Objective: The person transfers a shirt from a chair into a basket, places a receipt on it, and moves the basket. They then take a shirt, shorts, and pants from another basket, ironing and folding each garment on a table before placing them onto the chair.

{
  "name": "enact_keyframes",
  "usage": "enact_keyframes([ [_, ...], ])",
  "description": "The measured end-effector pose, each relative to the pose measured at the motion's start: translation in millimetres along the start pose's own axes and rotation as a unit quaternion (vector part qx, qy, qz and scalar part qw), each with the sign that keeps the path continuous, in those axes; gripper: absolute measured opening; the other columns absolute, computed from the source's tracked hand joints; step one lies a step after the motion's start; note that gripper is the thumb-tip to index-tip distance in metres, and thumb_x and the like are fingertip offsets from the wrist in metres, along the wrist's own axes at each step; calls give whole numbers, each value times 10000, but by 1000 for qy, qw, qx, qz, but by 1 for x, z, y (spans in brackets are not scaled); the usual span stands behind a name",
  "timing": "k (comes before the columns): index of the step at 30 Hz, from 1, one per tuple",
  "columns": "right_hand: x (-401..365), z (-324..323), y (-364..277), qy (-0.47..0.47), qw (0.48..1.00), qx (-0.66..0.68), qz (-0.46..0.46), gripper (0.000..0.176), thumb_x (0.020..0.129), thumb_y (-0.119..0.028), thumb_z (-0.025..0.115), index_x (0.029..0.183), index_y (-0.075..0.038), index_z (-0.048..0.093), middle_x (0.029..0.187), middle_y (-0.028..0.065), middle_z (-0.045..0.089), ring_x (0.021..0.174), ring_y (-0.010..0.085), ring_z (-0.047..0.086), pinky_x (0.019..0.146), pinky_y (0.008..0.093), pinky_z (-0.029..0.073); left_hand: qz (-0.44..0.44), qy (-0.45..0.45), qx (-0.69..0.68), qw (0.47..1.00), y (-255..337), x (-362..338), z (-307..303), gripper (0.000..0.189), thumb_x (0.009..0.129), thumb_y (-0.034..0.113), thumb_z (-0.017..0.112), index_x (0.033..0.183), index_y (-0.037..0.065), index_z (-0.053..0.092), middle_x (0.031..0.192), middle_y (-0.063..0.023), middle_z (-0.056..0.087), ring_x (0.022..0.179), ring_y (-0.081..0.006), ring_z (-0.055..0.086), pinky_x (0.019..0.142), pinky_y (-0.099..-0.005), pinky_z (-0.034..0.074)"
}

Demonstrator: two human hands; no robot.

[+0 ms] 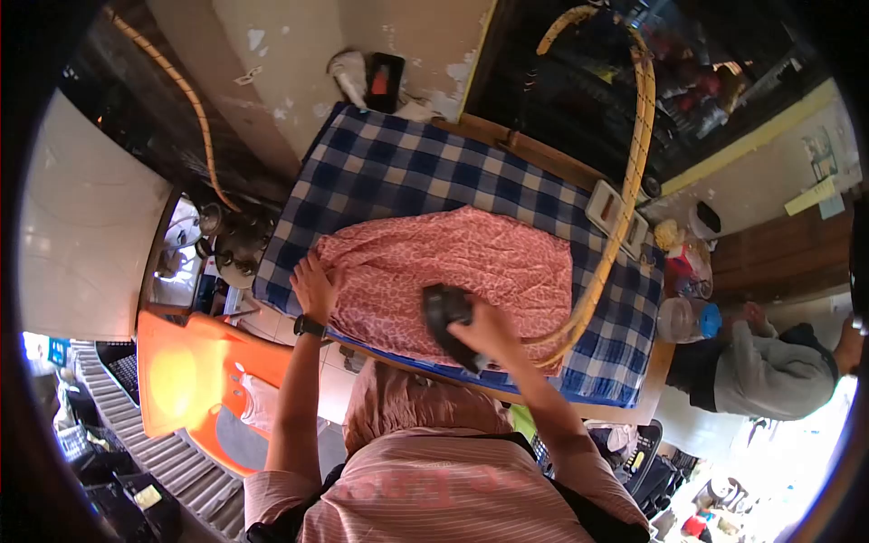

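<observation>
A: Where's the cloth, & what's each hand up to?

B: Pink patterned cloth [453, 249] lies on the blue checked cover [389, 149], out toward its near edge. R hand [489, 330] is wrapped round the handle of a dark iron [442, 317], which sits over the cloth's near, lower-middle part. Iron's blurred, so can't tell if the sole's fully flat. L hand [313, 282] is palm-down, fingers apart, on the cloth's left end; no sign of it bunching the fabric.

A: How'd the cloth handle?

B: Prob. light, thin & v. soft. Creases show in the right half, so it'd likely ruck up if pushed, & may slide a bit on the cover. Not fragile, but heat left in one spot could mark it. Best hold: flat fingers along an edge, e.g. the left end under L hand, or the far right corner, well apart from the iron.

A: And the iron?

B: Rigid, prob. heavy for its size, sole likely hot, so handle only. Yellow hose [640, 154] w/ dark marks loops down to nr the R wrist; looks springy, so it might tug the iron sideways or drag on the cloth's right edge.
</observation>
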State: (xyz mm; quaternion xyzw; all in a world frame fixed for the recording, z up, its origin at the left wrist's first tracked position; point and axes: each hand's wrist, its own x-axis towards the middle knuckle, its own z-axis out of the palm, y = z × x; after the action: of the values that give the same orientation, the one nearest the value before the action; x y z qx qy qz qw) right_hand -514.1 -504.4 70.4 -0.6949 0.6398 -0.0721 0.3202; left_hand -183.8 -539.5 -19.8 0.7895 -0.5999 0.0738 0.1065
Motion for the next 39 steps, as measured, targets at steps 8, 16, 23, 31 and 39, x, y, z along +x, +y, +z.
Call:
enact_keyframes([
  [8, -29, -105, 146, 201, 952, 79, 218, 377, 689, -339, 711, 815, 15, 686, 564, 143, 633, 484, 226, 647, 534, 360, 531, -61, 13, -180, 982, -16, 16, 20, 500, 886, 508, 567, 1029, 32, 513, 953, -181, 613, 907, -371, 584, 758, -447, 479],
  [16, 20, -51, 56, -41, 998, 29, -48, 435, 650, -345, 734, 984, -68, 701, 823, 188, 687, 800, 339, 678, 733, 415, 533, 28, 38, -288, 956, -26, 23, 14, 317, 896, 350, 622, 958, 63, 502, 888, -147, 546, 802, -363, 581, 647, -425, 467],
  [23, 100, 37, -118, -85, 981, -15, -171, 383, 680, -351, 691, 812, 8, 684, 815, 235, 662, 802, 381, 656, 733, 452, 524, -56, 26, -453, 889, -40, 35, 20, 222, 910, 230, 623, 953, 25, 552, 757, -144, 586, 682, -351, 573, 612, -384, 457],
  [31, 110, 35, -117, -95, 983, -43, -150, 456, 652, -379, 696, 863, 24, 670, 820, 258, 660, 800, 386, 660, 735, 455, 533, -16, 61, -346, 936, -36, 35, 34, 238, 965, 294, 521, 962, 57, 544, 850, -179, 619, 799, -422, 592, 633, -438, 460],
  [39, 73, -69, 82, 104, 982, -7, 156, 493, 687, -445, 693, 820, 29, 693, 637, 175, 662, 626, 280, 688, 652, 395, 557, -58, 18, -267, 962, -33, 34, 52, 255, 987, 333, 474, 990, 79, 503, 863, -161, 626, 779, -415, 595, 612, -473, 449],
])
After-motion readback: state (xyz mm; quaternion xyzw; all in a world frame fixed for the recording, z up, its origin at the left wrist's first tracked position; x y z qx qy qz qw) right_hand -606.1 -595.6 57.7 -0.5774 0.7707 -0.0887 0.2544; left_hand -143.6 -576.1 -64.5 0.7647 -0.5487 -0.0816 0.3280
